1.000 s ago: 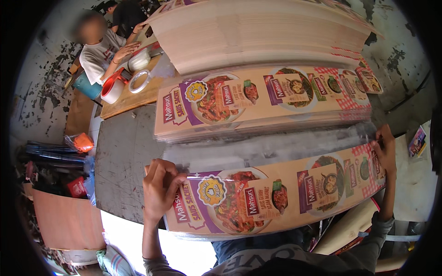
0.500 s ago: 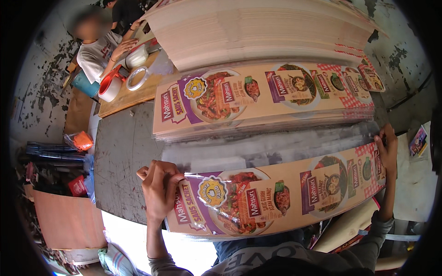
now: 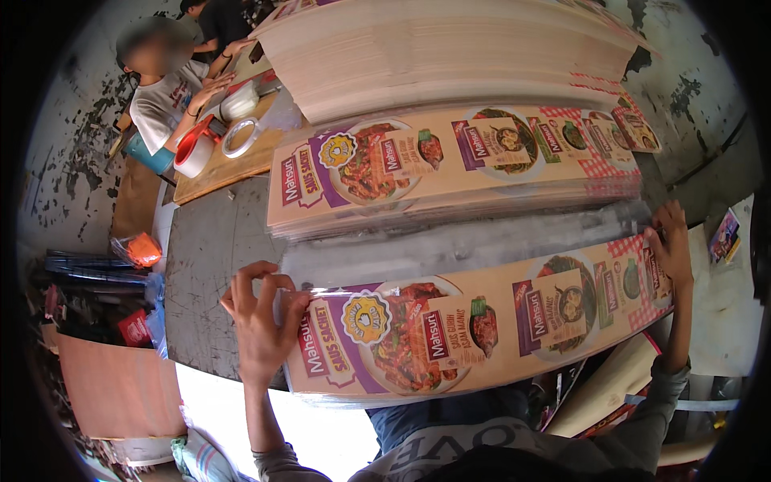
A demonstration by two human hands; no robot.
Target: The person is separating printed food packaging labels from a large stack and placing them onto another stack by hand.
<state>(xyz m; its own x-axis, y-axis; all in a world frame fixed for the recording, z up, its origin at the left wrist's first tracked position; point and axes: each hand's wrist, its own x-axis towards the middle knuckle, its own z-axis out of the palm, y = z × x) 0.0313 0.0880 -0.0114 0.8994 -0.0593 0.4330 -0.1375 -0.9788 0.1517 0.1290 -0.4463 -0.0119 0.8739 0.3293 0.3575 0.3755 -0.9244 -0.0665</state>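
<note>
In front of me lies a long cardboard display panel, printed with food dishes and sauce packs, in a clear plastic sleeve on a stack of similar ones. The sleeve's clear flap extends past the panel's far edge. My left hand pinches the sleeved panel's far left corner between thumb and forefinger, its other fingers curled. At the far right corner, my right hand grips the edge with its thumb and bent fingers. Just beyond the flap sits a second stack of sleeved panels.
A tall stack of cardboard panels rises at the back of the grey table. To the left, a wooden board carries a red tape dispenser and a tape roll. Another person sits there.
Both hands have shifted slightly away from me and to the left along the panel's far edge. The panel's near edge looks a little farther from my body. My left fingers have loosened slightly.
</note>
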